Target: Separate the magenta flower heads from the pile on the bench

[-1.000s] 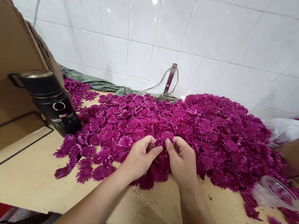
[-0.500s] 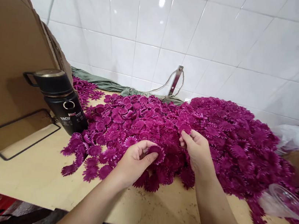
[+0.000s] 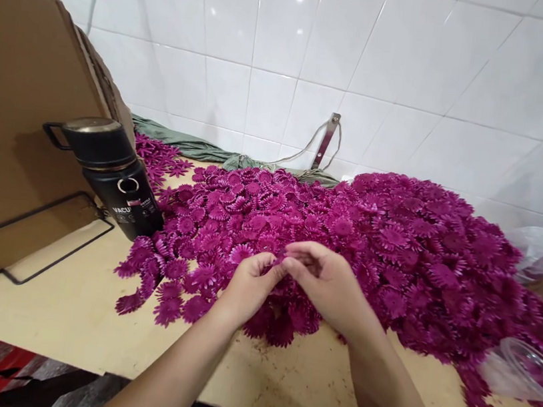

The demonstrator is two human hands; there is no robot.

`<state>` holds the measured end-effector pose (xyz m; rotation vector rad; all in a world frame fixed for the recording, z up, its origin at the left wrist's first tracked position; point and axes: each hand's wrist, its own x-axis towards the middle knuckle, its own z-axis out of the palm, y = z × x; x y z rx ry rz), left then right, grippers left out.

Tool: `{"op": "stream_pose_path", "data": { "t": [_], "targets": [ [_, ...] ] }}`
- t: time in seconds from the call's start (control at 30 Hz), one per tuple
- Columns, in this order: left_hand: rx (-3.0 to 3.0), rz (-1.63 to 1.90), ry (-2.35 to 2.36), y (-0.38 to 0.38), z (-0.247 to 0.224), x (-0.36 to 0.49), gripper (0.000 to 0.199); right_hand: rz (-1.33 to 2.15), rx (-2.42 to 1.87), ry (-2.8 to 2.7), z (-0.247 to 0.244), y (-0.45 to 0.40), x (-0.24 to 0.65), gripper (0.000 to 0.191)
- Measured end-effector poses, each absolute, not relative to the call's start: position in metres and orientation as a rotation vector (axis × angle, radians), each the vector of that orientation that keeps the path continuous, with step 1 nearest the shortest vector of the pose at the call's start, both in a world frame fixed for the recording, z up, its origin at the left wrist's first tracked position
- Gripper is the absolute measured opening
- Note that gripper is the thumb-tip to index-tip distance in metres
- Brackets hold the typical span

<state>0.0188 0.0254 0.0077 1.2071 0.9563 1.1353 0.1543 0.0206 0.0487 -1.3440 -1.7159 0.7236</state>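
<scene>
My left hand (image 3: 250, 287) is closed in a pinch on a magenta flower piece, mostly hidden behind the fingers. Right against it, my right hand (image 3: 322, 279) has its thumb and fingertips at the same spot, fingers curled; what they hold is hidden. Both hands are over the front part of a big heap of magenta flower pieces (image 3: 392, 237) with toothed petals, which spreads across the pale tabletop (image 3: 290, 395).
At the left stand a black vacuum bottle (image 3: 116, 178), brown cardboard (image 3: 18, 100) and a black wire frame (image 3: 59, 259). A clear plastic container (image 3: 526, 367) lies at the right. A metal bracket (image 3: 326, 142) and green cloth (image 3: 184, 140) are by the tiled wall.
My right hand has moved left and down from the heap to meet my left hand, their fingertips now together. The view has shifted slightly.
</scene>
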Motion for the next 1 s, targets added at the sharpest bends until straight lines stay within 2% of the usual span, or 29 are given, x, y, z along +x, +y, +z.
{"op": "stream_pose_path", "data": {
  "t": [0.07, 0.23, 0.4, 0.47, 0.5, 0.57, 0.63, 0.8, 0.9, 1.0],
  "targets": [
    [1.213, 1.097, 0.928, 0.023, 0.01, 0.017, 0.044, 0.752, -1.267, -1.747, 0.044, 0.018, 0.148, 0.013],
    [1.265, 1.079, 0.902, 0.01, 0.019, 0.016, 0.025, 0.614, -1.31, -1.621, 0.039, 0.028, 0.149, 0.022],
    [1.272, 1.066, 0.841, -0.003, 0.021, 0.014, 0.025, 0.215, -1.481, -1.277, 0.048, 0.062, 0.177, 0.021],
    [1.251, 1.075, 0.879, -0.002, 0.018, 0.01, 0.029, 0.16, -1.559, -1.249, 0.053, 0.074, 0.191, 0.018],
    [1.226, 1.096, 0.915, 0.001, 0.016, 0.008, 0.032, 0.15, -1.578, -1.286, 0.054, 0.076, 0.196, 0.024],
    [1.166, 1.164, 0.995, 0.009, 0.01, 0.005, 0.038, 0.145, -1.579, -1.397, 0.057, 0.072, 0.195, 0.051],
    [1.122, 1.217, 1.03, 0.017, 0.005, 0.004, 0.043, 0.225, -1.563, -1.494, 0.058, 0.057, 0.184, 0.059],
    [1.124, 1.196, 0.996, 0.023, 0.001, 0.008, 0.053, 0.885, -1.324, -1.765, 0.045, 0.016, 0.138, 0.018],
    [1.171, 1.201, 1.004, 0.018, 0.006, 0.009, 0.053, 0.845, -1.245, -1.679, 0.038, 0.013, 0.127, 0.008],
    [1.276, 1.176, 0.996, 0.01, 0.014, 0.006, 0.043, 0.736, -1.279, -1.557, 0.036, 0.026, 0.137, 0.012]
  ]
}}
